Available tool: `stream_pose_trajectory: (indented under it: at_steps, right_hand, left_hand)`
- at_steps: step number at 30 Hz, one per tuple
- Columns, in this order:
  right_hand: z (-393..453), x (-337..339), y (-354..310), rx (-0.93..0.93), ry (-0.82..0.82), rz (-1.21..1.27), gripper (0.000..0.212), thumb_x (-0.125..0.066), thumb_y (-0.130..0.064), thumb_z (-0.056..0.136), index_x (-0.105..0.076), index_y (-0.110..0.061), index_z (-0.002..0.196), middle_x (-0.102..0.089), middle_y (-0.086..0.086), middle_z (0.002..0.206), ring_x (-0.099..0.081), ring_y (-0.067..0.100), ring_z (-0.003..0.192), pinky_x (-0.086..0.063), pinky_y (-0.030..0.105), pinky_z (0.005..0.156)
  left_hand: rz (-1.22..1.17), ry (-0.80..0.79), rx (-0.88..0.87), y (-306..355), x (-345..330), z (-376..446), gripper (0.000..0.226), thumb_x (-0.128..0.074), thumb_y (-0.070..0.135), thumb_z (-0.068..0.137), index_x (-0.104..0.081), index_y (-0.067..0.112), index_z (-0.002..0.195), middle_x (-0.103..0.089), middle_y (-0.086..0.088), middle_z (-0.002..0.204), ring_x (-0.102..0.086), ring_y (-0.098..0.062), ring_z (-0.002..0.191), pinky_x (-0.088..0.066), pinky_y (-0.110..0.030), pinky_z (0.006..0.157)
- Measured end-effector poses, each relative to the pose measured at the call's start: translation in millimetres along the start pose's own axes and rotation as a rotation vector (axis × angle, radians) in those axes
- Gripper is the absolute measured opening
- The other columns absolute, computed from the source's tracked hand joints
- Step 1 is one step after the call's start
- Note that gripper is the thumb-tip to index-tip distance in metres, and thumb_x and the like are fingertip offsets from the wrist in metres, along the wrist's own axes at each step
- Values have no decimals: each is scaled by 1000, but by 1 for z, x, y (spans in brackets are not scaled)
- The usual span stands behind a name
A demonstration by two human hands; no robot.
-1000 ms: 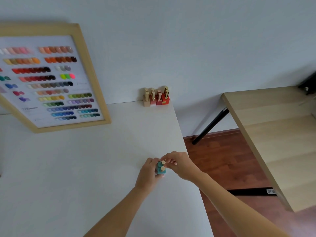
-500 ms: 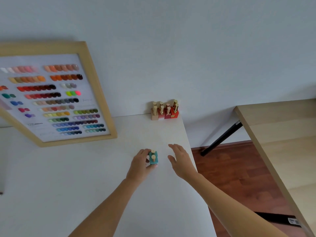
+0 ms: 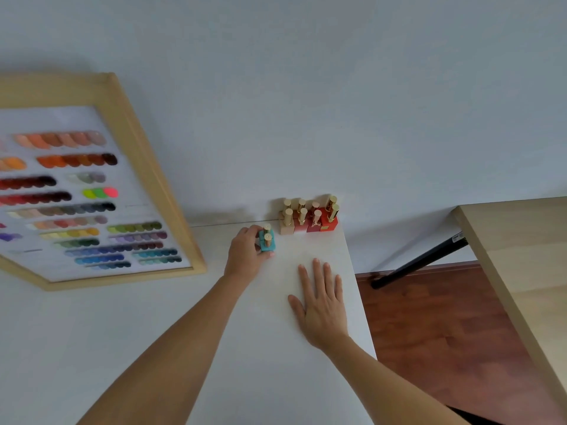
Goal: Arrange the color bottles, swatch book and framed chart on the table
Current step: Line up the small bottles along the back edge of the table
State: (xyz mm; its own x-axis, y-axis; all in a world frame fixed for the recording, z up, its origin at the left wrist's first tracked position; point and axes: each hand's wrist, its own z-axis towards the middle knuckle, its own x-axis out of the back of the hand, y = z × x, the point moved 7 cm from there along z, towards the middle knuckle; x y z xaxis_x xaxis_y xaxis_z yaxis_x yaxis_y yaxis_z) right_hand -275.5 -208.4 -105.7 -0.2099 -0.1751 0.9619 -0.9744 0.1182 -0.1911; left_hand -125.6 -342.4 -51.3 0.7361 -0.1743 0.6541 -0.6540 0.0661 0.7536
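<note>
Teal bottles joining the row at the desk's far right corner

Left hand pinches the teal bottles; slide them flush beside the red-toned bottles. Right hand lies spread flat.

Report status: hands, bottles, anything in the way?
Left hand grips teal bottles. Right hand flat on table, empty. Path to bottle row clear.

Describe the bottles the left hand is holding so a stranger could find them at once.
Start at the white table and go to its far right corner by the wall, where a block of beige-to-red bottles stands. Just left of it, the left hand holds the only teal bottles, gold-capped.
</note>
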Motion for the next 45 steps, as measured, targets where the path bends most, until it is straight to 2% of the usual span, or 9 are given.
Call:
stream_pose_trajectory:
  at_steps: [5,9,13,17,25,29,33,38,45]
  right_hand:
    - [1,-1,0,-6,30,4,66,-6,-62,93,16,-31,147,18,2,158,22,23,144,5,46,118]
    - [1,-1,1,-4,35,21,65,-6,-62,93,15,-32,147,19,2,158,23,22,144,11,45,118]
    - [1,-1,1,-6,36,20,66,-6,-62,93,14,-31,147,18,2,158,21,23,144,8,47,119]
    - [1,0,1,-4,40,12,66,-7,-61,93,11,-30,148,14,4,159,18,26,145,3,48,118]
    - [1,-1,1,-4,52,6,66,-8,-61,94,11,-30,148,13,4,159,16,26,145,3,48,117]
    - [1,-3,3,-4,16,-1,66,-3,-62,92,17,-30,147,18,4,158,22,25,144,6,48,118]
    - [3,0,3,11,-67,-8,69,-5,-62,91,20,-28,146,21,7,157,25,28,142,11,48,116]
    - [-1,25,-11,54,-192,29,65,-22,-53,96,1,-23,149,8,14,159,7,36,146,-5,53,117]
    - [-37,82,-63,180,-134,111,56,-34,-43,98,-19,-21,147,-18,13,156,-16,32,144,-20,46,116]
  left_hand:
    - [-16,21,-15,2,-4,22,51,-81,12,68,-58,5,114,-60,-15,114,-62,-25,103,-55,-39,88]
    - [-43,75,-19,4,-7,30,49,-82,10,67,-62,5,111,-62,-14,112,-63,-22,99,-53,-26,86]
    - [-99,156,31,2,-9,28,42,-81,7,68,-63,4,106,-65,-14,109,-65,-23,97,-58,-34,84]
    - [-151,179,44,5,-11,29,37,-78,2,71,-65,2,106,-68,-15,106,-67,-22,96,-56,-31,86]
    - [-118,156,68,9,-14,27,37,-76,5,74,-63,2,109,-67,-16,111,-66,-24,102,-56,-38,90]
    - [49,103,135,10,-12,11,38,-74,12,77,-58,1,110,-62,-16,109,-59,-29,103,-51,-35,89]
    - [128,0,181,8,-5,-28,54,-66,18,85,-44,4,132,-53,-15,126,-51,-29,118,-44,-34,98]
    - [105,-102,136,7,21,-84,49,-61,19,89,-45,11,134,-53,-12,131,-51,-23,121,-42,-33,104]
    - [10,25,108,8,99,-160,41,-61,19,89,-51,14,129,-59,-6,124,-58,-13,110,-40,-15,87]
